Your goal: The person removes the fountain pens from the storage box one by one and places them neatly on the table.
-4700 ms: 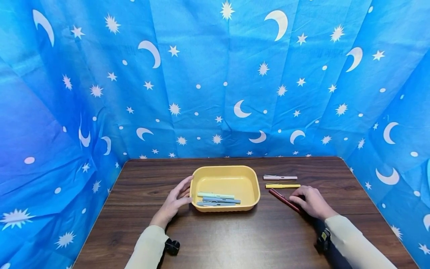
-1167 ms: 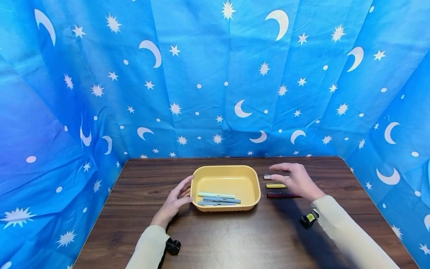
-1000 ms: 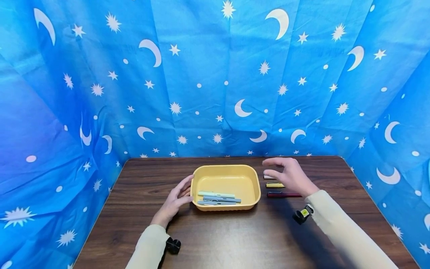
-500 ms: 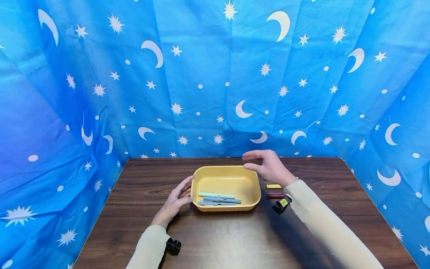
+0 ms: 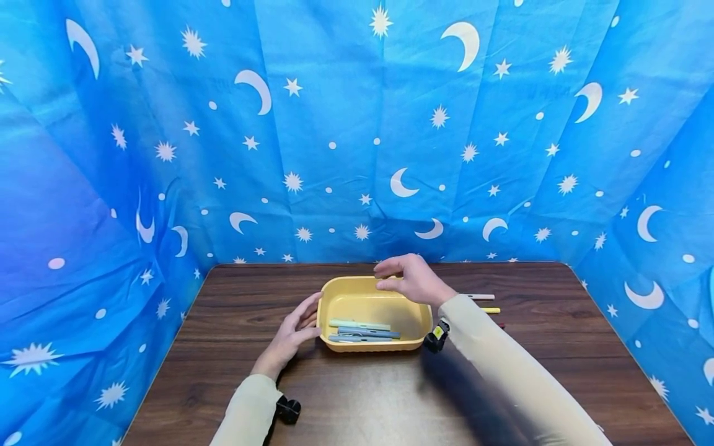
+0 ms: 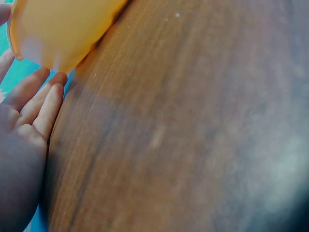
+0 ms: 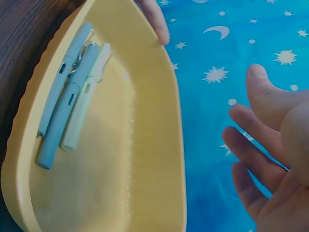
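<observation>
A yellow rectangular tray (image 5: 374, 347) stands on the table with a mint pen (image 5: 359, 324) and two grey-blue pens (image 5: 369, 333) lying along its front side. At the tray's left end, my left hand (image 5: 286, 341) rests its fingers and thumb against the wall, without curling round it. Over the tray's right back part is my right hand (image 5: 411, 282), its fingers loosely bent and apart from the thumb; in the right wrist view nothing is between them. Beyond the right sleeve show the ends of a white pen (image 5: 482, 297), a yellow pen (image 5: 492, 310) and a dark red pen (image 5: 501, 326).
The dark wooden table (image 5: 357, 402) reaches back to a blue cloth (image 5: 334, 167) printed with moons and stars, which also hangs at both sides. My right sleeve (image 5: 504, 359) covers much of the table's right half and part of the loose pens.
My right hand has let go of the dark red pen, which turned from slanted to level beside the yellow one, and has moved left over the tray. The left hand has stayed put.
</observation>
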A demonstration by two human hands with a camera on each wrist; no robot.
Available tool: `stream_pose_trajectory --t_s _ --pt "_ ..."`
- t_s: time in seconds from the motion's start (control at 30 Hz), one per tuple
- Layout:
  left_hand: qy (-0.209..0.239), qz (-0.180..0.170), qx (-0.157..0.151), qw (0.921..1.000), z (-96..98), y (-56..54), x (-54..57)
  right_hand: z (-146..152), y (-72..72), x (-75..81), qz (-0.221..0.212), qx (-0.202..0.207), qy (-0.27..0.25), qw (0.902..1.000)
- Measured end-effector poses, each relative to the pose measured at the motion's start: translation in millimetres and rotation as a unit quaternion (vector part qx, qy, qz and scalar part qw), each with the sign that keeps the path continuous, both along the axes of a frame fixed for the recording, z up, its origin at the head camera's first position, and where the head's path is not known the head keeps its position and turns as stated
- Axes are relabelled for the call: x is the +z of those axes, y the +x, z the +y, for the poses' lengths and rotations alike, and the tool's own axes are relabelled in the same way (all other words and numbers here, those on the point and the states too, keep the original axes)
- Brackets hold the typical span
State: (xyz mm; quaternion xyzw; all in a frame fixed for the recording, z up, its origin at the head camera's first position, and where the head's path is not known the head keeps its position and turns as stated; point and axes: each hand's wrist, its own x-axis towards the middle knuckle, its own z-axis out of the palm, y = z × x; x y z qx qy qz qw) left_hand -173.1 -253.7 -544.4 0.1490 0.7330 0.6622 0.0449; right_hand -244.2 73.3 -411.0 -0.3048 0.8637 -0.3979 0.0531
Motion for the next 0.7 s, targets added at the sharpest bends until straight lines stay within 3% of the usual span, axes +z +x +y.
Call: stream_pose_trajectory --t_s 0.17,0.37,0.7 --pt "0.001 0.003 -0.001 1.0000 -0.9 -0.6 -1.9 -10 -4.0 -9.0 -0.037 0.038 0.031 0.9981" --pt "-0.002 0.005 0.001 1.0000 -1.1 -1.2 -3.1 -12 -9.5 -25.8 -0.048 0.088 0.096 0.9903" --pt "-0.013 0.003 0.007 0.9999 -1.2 -1.2 -4.7 -13 -15.1 -47.6 -0.054 0.100 0.168 0.9792"
